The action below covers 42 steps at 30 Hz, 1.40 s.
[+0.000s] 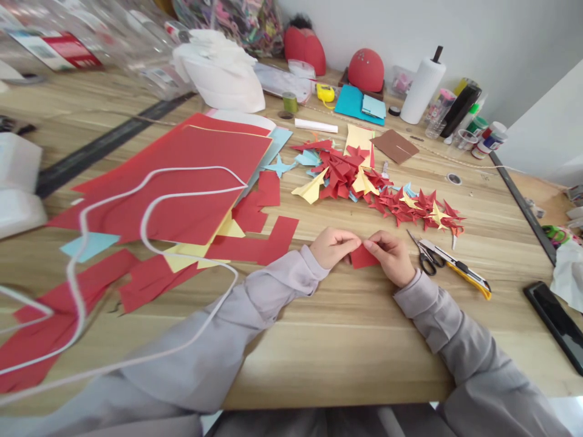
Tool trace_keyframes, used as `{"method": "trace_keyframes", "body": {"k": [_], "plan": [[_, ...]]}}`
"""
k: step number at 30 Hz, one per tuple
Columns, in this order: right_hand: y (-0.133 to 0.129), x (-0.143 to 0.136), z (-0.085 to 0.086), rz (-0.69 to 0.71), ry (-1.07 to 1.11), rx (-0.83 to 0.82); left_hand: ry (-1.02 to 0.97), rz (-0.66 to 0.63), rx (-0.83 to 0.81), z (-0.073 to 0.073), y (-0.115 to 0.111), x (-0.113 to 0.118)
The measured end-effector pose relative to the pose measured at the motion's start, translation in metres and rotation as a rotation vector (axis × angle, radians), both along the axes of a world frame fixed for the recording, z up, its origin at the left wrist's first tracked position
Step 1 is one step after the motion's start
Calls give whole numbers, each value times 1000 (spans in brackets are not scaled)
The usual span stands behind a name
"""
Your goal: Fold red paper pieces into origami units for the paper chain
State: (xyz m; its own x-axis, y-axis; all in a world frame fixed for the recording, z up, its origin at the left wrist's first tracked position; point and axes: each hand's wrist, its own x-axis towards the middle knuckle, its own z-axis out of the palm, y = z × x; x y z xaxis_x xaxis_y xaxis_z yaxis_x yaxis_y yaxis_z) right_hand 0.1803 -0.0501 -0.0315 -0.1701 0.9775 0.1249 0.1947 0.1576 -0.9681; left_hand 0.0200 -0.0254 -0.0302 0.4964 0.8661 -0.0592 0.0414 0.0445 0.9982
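A small piece of red paper (363,257) is pinched between both hands above the wooden table. My left hand (334,246) grips its upper left corner with thumb and fingers closed. On the other side, my right hand (390,256) pinches the upper right edge, its thumb lying over the paper. The two hands nearly touch at the top of the piece. Just right of my right hand lie black-handled scissors (428,261) and a yellow utility knife (460,267). Beyond the hands is a heap of folded red, yellow and blue paper stars (410,206).
Large red sheets (195,194) and red scraps (277,240) cover the left side, with a white cable (150,230) looping over them. A black phone (555,321) lies at the right edge. Bottles (489,139), a tape measure (325,92) and tissues (221,70) stand along the back.
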Motion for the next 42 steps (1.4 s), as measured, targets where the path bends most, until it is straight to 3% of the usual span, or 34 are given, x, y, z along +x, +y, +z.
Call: {"method": "trace_keyframes", "body": {"k": [7,18,23,25,29,36,42], "plan": [[1,0,0,-10,43,-26,51,-48,75,0,0,-2],[2,2,-4,-91,201,-175,-42,89,-67,-1,-1,2],[5,8,-6,-239,392,-180,-137,129,-175,0,-2,-1],[6,9,-6,-223,399,-174,-150,144,-180,0,-1,-2],[4,7,-5,-134,287,-120,-155,127,-133,-1,-1,0],[1,3,-2,-61,92,-73,24,69,42,-5,1,0],[-2,2,5,150,-295,59,166,31,287,-7,3,-2]]}}
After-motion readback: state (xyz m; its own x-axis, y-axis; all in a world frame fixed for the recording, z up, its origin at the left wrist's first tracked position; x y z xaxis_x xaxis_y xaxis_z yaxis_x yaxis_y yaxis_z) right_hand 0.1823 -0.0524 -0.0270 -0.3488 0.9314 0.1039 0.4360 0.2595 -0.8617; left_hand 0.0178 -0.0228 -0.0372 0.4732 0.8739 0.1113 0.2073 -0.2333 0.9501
